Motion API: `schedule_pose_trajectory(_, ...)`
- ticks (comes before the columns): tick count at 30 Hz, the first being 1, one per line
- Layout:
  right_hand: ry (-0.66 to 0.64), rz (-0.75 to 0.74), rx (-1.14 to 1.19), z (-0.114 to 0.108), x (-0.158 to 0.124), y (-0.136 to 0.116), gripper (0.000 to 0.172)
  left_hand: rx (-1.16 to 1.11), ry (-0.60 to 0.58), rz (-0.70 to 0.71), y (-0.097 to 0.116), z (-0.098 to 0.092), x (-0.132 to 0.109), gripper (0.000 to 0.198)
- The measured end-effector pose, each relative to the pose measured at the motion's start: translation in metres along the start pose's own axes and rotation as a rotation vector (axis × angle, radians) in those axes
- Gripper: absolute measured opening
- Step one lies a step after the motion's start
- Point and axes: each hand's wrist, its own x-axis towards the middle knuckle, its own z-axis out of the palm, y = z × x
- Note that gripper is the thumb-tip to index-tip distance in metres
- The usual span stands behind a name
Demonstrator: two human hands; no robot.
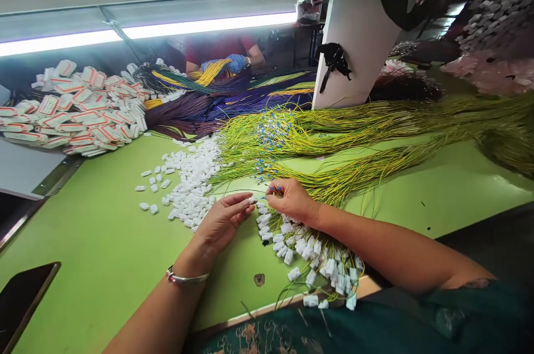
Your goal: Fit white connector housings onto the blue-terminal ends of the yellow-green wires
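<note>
My left hand [221, 219] pinches a small white connector housing [251, 200] between thumb and fingertips. Just to its right, my right hand [292, 201] is closed on yellow-green wires with blue terminals [276, 189]. The two hands nearly meet, and whether wire and housing touch is too small to tell. Left of the hands spreads a heap of loose white housings [189, 176]. Below my right hand hangs a bunch of wires with white housings on their ends [317, 251], reaching over the table's front edge. Behind the hands lie long bundles of yellow-green wire [367, 126].
White blocks with red-orange marks [83, 109] are piled at the back left, beside dark wire bundles [200, 108]. A phone [27, 304] lies front left on the green table [120, 248]. A white upright panel [354, 37] stands behind the wires. Another person's arm [255, 55] shows beyond.
</note>
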Motion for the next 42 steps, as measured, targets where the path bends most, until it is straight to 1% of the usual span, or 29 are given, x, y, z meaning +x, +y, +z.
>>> schedule_pose_trajectory(6,-0.022,0.005,0.000,-0.003,0.000,-0.004,0.013,0.043,-0.058,0.015,0.000,-0.002,0.000,0.032)
schedule_pose_trajectory(9,-0.040,-0.023,-0.086,-0.004,-0.002,-0.009,0.011,0.066,-0.062,0.059,-0.004,0.001,0.000,0.031)
schedule_pose_trajectory(13,-0.046,-0.070,-0.213,-0.004,-0.004,-0.014,0.010,0.127,-0.036,0.135,-0.011,0.008,0.001,0.030)
schedule_pose_trajectory(15,-0.061,-0.061,-0.194,-0.003,-0.004,-0.011,0.011,0.131,-0.021,0.139,-0.013,0.011,0.000,0.031)
schedule_pose_trajectory(20,-0.073,-0.006,-0.035,-0.002,0.000,-0.002,0.009,0.072,-0.021,0.111,-0.012,0.013,0.000,0.030)
schedule_pose_trajectory(24,-0.112,-0.021,-0.012,-0.002,0.000,-0.001,0.007,0.091,-0.041,0.095,-0.012,0.011,0.000,0.028)
schedule_pose_trajectory(27,-0.145,-0.026,-0.009,-0.005,0.001,-0.003,0.007,0.146,-0.062,0.105,-0.011,0.010,0.000,0.028)
schedule_pose_trajectory(30,-0.140,-0.028,-0.019,-0.013,0.005,-0.005,0.011,0.303,-0.051,0.170,-0.010,0.012,-0.003,0.023)
schedule_pose_trajectory(32,-0.091,-0.019,0.001,-0.022,0.008,-0.009,0.018,0.478,-0.025,0.255,-0.012,0.015,-0.007,0.014)
schedule_pose_trajectory(34,-0.056,0.016,0.056,-0.030,0.011,-0.014,0.026,0.679,-0.046,0.356,-0.018,0.019,-0.013,0.007)
schedule_pose_trajectory(35,-0.060,0.037,0.091,-0.032,0.011,-0.016,0.029,0.779,-0.087,0.405,-0.021,0.021,-0.016,0.009)
schedule_pose_trajectory(37,-0.119,0.078,0.155,-0.033,0.010,-0.020,0.034,0.960,-0.233,0.479,-0.023,0.024,-0.022,0.015)
schedule_pose_trajectory(38,-0.160,0.096,0.178,-0.032,0.009,-0.020,0.036,1.027,-0.315,0.503,-0.022,0.024,-0.025,0.017)
schedule_pose_trajectory(39,-0.196,0.114,0.192,-0.029,0.008,-0.020,0.036,1.068,-0.369,0.524,-0.019,0.023,-0.026,0.018)
schedule_pose_trajectory(40,-0.224,0.132,0.196,-0.026,0.007,-0.019,0.036,1.083,-0.367,0.557,-0.013,0.020,-0.027,0.018)
schedule_pose_trajectory(41,-0.241,0.154,0.193,-0.022,0.006,-0.018,0.033,1.086,-0.302,0.601,-0.006,0.015,-0.027,0.016)
schedule_pose_trajectory(42,-0.245,0.179,0.185,-0.020,0.005,-0.016,0.028,1.090,-0.180,0.650,0.002,0.008,-0.026,0.015)
